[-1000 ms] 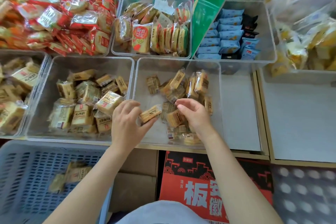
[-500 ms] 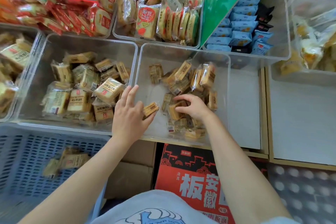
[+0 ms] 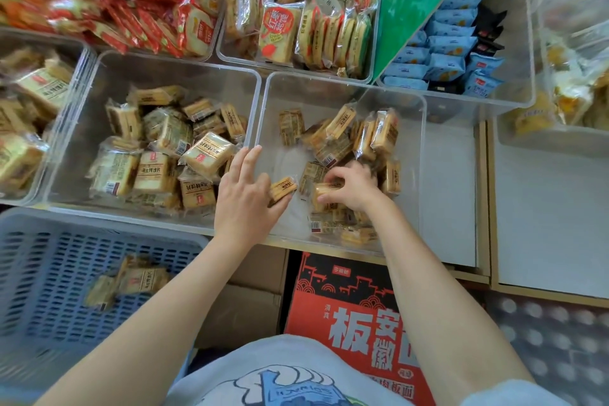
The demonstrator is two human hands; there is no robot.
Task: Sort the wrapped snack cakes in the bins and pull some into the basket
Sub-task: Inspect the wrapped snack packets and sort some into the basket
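We stand at a shelf (image 3: 454,194) of clear bins packed with wrapped snacks. Our landmark is the clear bin (image 3: 342,89) in the middle. Over its near left corner our left hand (image 3: 245,199) holds a snack cake (image 3: 282,188) under the thumb, fingers straight. Just right of it, our right hand (image 3: 354,189) grips another cake (image 3: 324,196) in the pile. Down and left of the bin, a blue basket (image 3: 49,273) holds a few cakes.

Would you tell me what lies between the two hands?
In the head view, one wrapped cake, pinched by the left hand, then bare bin floor before the right hand.
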